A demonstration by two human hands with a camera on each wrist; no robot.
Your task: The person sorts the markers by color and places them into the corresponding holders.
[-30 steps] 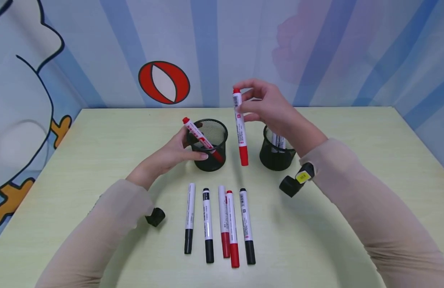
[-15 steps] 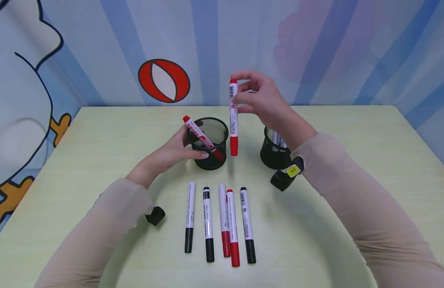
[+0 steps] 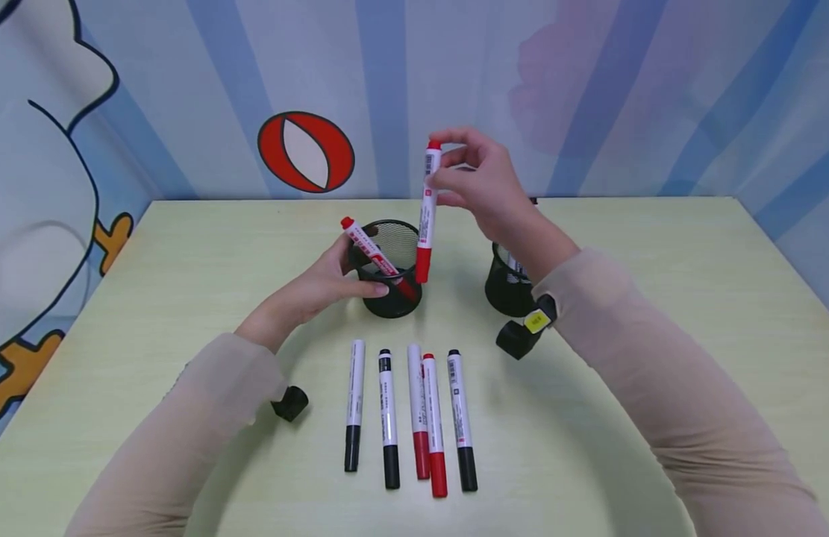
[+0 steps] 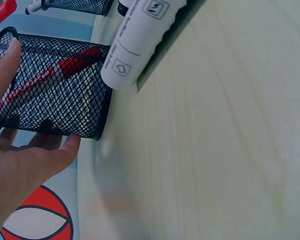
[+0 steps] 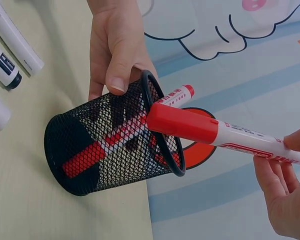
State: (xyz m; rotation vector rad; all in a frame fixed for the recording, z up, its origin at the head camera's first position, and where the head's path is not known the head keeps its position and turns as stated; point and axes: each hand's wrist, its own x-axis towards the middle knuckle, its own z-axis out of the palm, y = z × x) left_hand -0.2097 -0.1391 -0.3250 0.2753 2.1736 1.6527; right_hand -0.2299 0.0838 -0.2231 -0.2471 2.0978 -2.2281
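Note:
My left hand (image 3: pixel 320 286) grips the left black mesh cup (image 3: pixel 394 304) around its side, thumb at the front. A red marker (image 3: pixel 371 247) leans in that cup, red tip up over the rim. Pinched near its upper end, another red marker (image 3: pixel 427 201) hangs almost upright from my right hand (image 3: pixel 484 179), its red cap at the cup's right rim. In the right wrist view that red cap (image 5: pixel 182 122) overlaps the rim of the mesh cup (image 5: pixel 115 140); whether they touch, I cannot tell.
A second mesh cup (image 3: pixel 508 292) with markers inside stands to the right, partly behind my right wrist. In front lie several markers side by side, among them a black-capped one (image 3: pixel 354 403) at the left and another (image 3: pixel 461 418) at the right.
My right hand has carried its red marker leftward and up from between the cups to the left cup's rim, tilting it a little. The left hand and its cup have hardly moved.

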